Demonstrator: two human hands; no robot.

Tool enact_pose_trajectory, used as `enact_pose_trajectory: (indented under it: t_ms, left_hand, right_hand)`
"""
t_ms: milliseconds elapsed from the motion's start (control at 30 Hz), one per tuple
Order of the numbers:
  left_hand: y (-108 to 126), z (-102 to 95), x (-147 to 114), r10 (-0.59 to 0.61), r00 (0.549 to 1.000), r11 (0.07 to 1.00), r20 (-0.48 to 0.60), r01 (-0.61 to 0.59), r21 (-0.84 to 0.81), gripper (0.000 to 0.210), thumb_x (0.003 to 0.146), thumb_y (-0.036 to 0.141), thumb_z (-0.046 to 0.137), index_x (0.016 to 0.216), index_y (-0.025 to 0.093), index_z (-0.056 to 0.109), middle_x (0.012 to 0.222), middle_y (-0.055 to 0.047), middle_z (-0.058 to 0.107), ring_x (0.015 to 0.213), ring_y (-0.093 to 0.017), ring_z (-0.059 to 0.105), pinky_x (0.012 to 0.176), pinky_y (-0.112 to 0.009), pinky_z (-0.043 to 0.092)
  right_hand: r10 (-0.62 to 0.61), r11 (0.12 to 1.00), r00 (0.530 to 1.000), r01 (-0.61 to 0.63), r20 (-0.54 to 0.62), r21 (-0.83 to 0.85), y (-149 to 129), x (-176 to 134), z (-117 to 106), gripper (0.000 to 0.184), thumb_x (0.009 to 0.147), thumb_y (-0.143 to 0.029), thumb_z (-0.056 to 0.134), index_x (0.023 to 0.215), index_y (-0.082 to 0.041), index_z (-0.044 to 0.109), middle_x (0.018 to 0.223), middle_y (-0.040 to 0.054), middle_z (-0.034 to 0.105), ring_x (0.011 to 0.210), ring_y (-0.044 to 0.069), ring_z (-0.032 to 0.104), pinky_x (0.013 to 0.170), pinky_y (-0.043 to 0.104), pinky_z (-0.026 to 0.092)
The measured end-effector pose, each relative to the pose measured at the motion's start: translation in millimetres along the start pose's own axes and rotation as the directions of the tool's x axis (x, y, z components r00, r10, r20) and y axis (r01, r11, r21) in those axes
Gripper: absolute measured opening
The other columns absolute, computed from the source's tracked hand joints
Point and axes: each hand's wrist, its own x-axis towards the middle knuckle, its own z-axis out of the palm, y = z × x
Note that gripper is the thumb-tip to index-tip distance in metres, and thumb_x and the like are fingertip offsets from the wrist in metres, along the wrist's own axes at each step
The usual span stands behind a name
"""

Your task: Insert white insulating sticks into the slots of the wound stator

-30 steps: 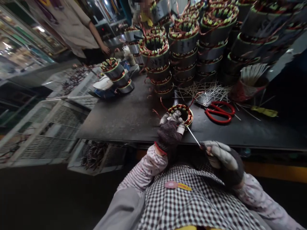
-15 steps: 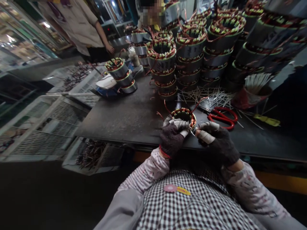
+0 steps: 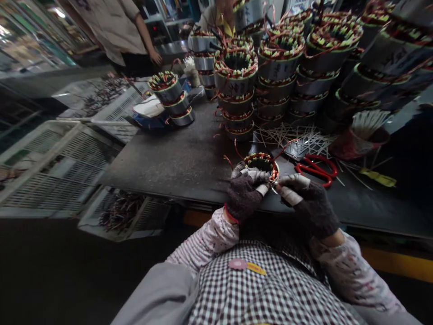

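Head view: stator [image 3: 262,161] between both hands.

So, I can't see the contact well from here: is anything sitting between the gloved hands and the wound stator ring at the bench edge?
Nothing visible: the left hand grips the stator ring, and the right hand meets its right edge.

Left hand [image 3: 244,192]: gloved, gripping the near rim of the stator [image 3: 262,163].
Right hand [image 3: 306,201]: gloved, fingertips at the stator's right edge.
Scissors [image 3: 316,169]: red, just right of the stator.
Stator stacks [image 3: 270,76]: behind the stator.
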Motion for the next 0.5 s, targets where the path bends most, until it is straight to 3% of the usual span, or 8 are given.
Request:
enact_pose_trajectory:
  t_ms: [167, 300, 433, 500]
  left_hand:
    - [-2.1, 1.2, -0.6, -0.008, 1.000, 1.000, 0.017, 0.007, 0.019, 0.011, 0.093, 0.022, 0.091, 0.102, 0.025, 0.086, 0.104, -0.002, 0.088, 0.107, -0.026, 0.083, 0.132, -0.059, 0.052]
    - [-3.2, 1.9, -1.5, -0.024, 0.999, 0.999, 0.022, 0.024, 0.021, 0.009, 0.094, 0.023, 0.090, 0.102, 0.025, 0.086, 0.105, -0.002, 0.088, 0.107, -0.025, 0.083, 0.130, -0.059, 0.054]
    - [-3.9, 2.0, -2.6, -0.033, 0.999, 0.999, 0.019, 0.033, 0.016, 0.011, 0.094, 0.024, 0.092, 0.103, 0.025, 0.087, 0.105, -0.002, 0.089, 0.110, -0.026, 0.083, 0.133, -0.061, 0.051]
    - [-3.5, 1.2, -2.4, -0.027, 0.999, 1.000, 0.027, 0.027, 0.011, 0.012, 0.094, 0.023, 0.093, 0.103, 0.025, 0.086, 0.105, -0.002, 0.089, 0.110, -0.026, 0.083, 0.134, -0.061, 0.049]
  right_hand:
    - [0.121, 0.993, 0.992, -0.121, 0.034, 0.000, -2.6, 9.7, 4.0, 0.032, 0.092, -0.053, 0.084, 0.099, -0.022, 0.085, 0.085, 0.0057, 0.081, 0.075, 0.022, 0.072, 0.070, 0.035, 0.059]
    - [0.127, 0.988, 0.992, -0.127, 0.006, 0.090, -6.1, 4.7, 4.4, 0.036, 0.092, -0.057, 0.085, 0.101, -0.021, 0.084, 0.081, 0.0038, 0.078, 0.065, 0.018, 0.066, 0.059, 0.030, 0.053]
    - [0.126, 0.992, 0.991, -0.127, 0.051, 0.007, -0.8, 10.6, 5.5, 0.037, 0.092, -0.056, 0.084, 0.099, -0.020, 0.084, 0.087, 0.0070, 0.082, 0.076, 0.023, 0.074, 0.067, 0.034, 0.060]
    - [0.068, 0.996, 0.995, -0.063, 0.077, -0.064, 4.0, 14.8, 5.6, 0.034, 0.096, -0.053, 0.079, 0.101, -0.020, 0.085, 0.093, 0.0084, 0.085, 0.082, 0.026, 0.077, 0.074, 0.037, 0.064]
